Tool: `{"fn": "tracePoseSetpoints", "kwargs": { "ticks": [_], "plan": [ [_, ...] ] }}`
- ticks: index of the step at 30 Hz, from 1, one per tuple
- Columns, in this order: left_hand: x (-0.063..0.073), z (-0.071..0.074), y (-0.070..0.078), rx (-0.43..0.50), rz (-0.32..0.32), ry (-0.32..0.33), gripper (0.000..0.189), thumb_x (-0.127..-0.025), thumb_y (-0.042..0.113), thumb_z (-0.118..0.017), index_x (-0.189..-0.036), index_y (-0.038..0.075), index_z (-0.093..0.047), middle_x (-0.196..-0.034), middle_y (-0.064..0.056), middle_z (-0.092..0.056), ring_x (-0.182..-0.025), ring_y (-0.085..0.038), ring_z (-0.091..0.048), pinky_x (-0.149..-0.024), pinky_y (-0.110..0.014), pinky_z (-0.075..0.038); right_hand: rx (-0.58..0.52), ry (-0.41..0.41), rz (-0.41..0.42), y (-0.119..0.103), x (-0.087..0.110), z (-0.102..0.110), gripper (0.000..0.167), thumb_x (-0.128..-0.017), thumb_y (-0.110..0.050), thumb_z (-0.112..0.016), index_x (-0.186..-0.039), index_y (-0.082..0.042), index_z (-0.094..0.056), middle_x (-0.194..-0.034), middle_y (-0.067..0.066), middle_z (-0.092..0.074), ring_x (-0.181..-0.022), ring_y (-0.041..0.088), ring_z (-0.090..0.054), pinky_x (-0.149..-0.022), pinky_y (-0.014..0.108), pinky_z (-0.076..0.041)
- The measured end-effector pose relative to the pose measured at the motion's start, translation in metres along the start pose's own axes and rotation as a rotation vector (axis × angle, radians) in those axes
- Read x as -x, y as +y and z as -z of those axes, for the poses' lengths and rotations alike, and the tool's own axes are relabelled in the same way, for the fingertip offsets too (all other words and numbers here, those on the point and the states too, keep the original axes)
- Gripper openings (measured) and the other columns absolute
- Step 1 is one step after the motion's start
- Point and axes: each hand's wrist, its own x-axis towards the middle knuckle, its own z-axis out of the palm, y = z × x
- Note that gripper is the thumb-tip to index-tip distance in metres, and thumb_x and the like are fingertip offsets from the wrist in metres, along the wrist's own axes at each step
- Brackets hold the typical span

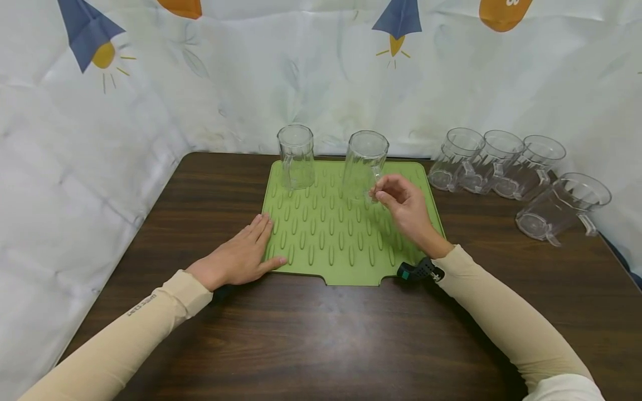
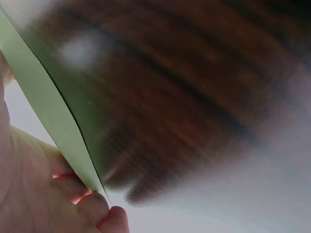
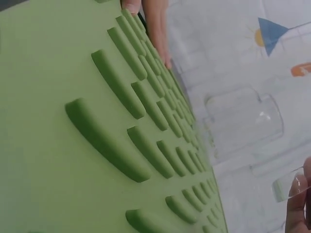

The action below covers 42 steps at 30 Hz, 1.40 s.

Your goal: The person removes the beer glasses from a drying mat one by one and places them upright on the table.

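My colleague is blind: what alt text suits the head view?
A person's right hand pinches the handle of a clear mug above a green mat, while the left hand rests at the mat's left edge. A second mug stands on the mat; four others are on the dark table to the right.

Along the person's left beige sleeve [image 1: 112,345], near the cuff, runs a short line of dark lettering [image 1: 142,305], too small to read. On the white sheet [image 1: 311,72] behind, an orange printed shape [image 1: 501,18] bears a white character [image 1: 512,2], perhaps a B or 3, cut by the head view's top edge.
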Motion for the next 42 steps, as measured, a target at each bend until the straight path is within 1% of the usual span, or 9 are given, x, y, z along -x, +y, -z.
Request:
{"fn": "tracePoseSetpoints", "kwargs": {
  "ticks": [7, 11, 15, 19, 22, 26, 32, 38, 42],
  "plan": [
    [0.0, -0.002, -0.001, 0.005, 0.003, 0.001, 0.095, -0.106, 0.059, -0.047, -0.163, -0.009, -0.011, -0.173, -0.029, -0.004, -0.162, -0.045, -0.004, -0.131, -0.06, -0.02, 0.054, 0.009, 0.048, -0.002, 0.005, 0.005, 0.014, -0.101, 0.008, -0.057, -0.113, 0.016, -0.055, -0.1, -0.01, -0.07, -0.095, 0.004, -0.068, -0.082, 0.021, -0.058],
    [0.0, -0.002, -0.001, 0.008, 0.003, 0.004, 0.095, -0.106, 0.058, -0.048, -0.162, -0.009, -0.012, -0.172, -0.029, -0.004, -0.162, -0.046, -0.004, -0.13, -0.061, -0.02, 0.073, -0.006, 0.074, -0.005, 0.007, 0.008, 0.012, -0.101, 0.01, -0.055, -0.112, 0.016, -0.055, -0.099, -0.007, -0.067, -0.093, 0.012, -0.067, -0.082, 0.025, -0.058],
    [-0.001, -0.003, -0.002, 0.011, 0.002, 0.006, 0.094, -0.106, 0.057, -0.048, -0.162, -0.009, -0.012, -0.173, -0.029, -0.004, -0.162, -0.046, -0.004, -0.13, -0.061, -0.02, 0.101, -0.025, 0.08, -0.008, 0.009, 0.011, 0.011, -0.102, 0.011, -0.053, -0.111, 0.016, -0.053, -0.098, -0.003, -0.063, -0.093, 0.01, -0.066, -0.083, 0.025, -0.058],
    [-0.002, -0.003, -0.001, 0.019, 0.003, 0.004, 0.094, -0.106, 0.057, -0.049, -0.162, -0.009, -0.012, -0.173, -0.029, -0.004, -0.162, -0.046, -0.004, -0.13, -0.061, -0.019, 0.156, -0.056, 0.078, -0.009, 0.012, 0.015, 0.008, -0.103, 0.011, -0.051, -0.109, 0.014, -0.052, -0.096, 0.004, -0.059, -0.092, 0.006, -0.064, -0.08, 0.021, -0.056],
    [-0.002, -0.003, -0.001, 0.023, 0.005, 0.003, 0.094, -0.106, 0.057, -0.048, -0.163, -0.009, -0.012, -0.173, -0.029, -0.003, -0.162, -0.046, -0.004, -0.13, -0.061, -0.019, 0.203, -0.081, 0.086, -0.011, 0.015, 0.017, 0.005, -0.102, 0.01, -0.051, -0.108, 0.012, -0.052, -0.096, 0.012, -0.059, -0.091, 0.009, -0.063, -0.078, 0.019, -0.053],
    [-0.003, -0.003, -0.001, 0.022, 0.007, 0.003, 0.094, -0.106, 0.057, -0.048, -0.163, -0.009, -0.012, -0.173, -0.029, -0.003, -0.162, -0.046, -0.004, -0.131, -0.061, -0.019, 0.253, -0.102, 0.095, -0.013, 0.02, 0.021, 0.005, -0.102, 0.01, -0.052, -0.107, 0.011, -0.053, -0.098, 0.019, -0.061, -0.091, 0.011, -0.063, -0.078, 0.021, -0.054],
    [-0.004, -0.002, -0.002, 0.016, 0.006, -0.005, 0.096, -0.105, 0.06, -0.047, -0.163, -0.008, -0.012, -0.173, -0.029, -0.003, -0.162, -0.046, -0.004, -0.13, -0.061, -0.019, 0.394, -0.107, 0.114, -0.019, 0.026, 0.027, 0.008, -0.101, 0.009, -0.056, -0.109, 0.006, -0.058, -0.1, 0.016, -0.067, -0.093, 0.014, -0.066, -0.078, 0.016, -0.054],
    [-0.005, 0.0, -0.003, 0.017, 0.009, -0.018, 0.097, -0.105, 0.061, -0.047, -0.163, -0.008, -0.011, -0.173, -0.028, -0.003, -0.162, -0.046, -0.004, -0.13, -0.062, -0.018, 0.551, -0.113, 0.198, -0.021, 0.03, 0.032, 0.011, -0.099, 0.008, -0.06, -0.109, 0.003, -0.061, -0.099, 0.014, -0.07, -0.085, 0.02, -0.065, -0.071, 0.014, -0.049],
    [-0.006, 0.003, -0.004, 0.023, 0.008, -0.038, 0.099, -0.104, 0.062, -0.047, -0.163, -0.008, -0.01, -0.173, -0.028, -0.002, -0.162, -0.046, -0.003, -0.13, -0.062, -0.017, 0.617, -0.119, 0.258, -0.022, 0.032, 0.035, 0.012, -0.097, 0.01, -0.061, -0.107, 0.002, -0.061, -0.093, 0.011, -0.066, -0.084, 0.017, -0.064, -0.07, 0.017, -0.046]
  ]
}}
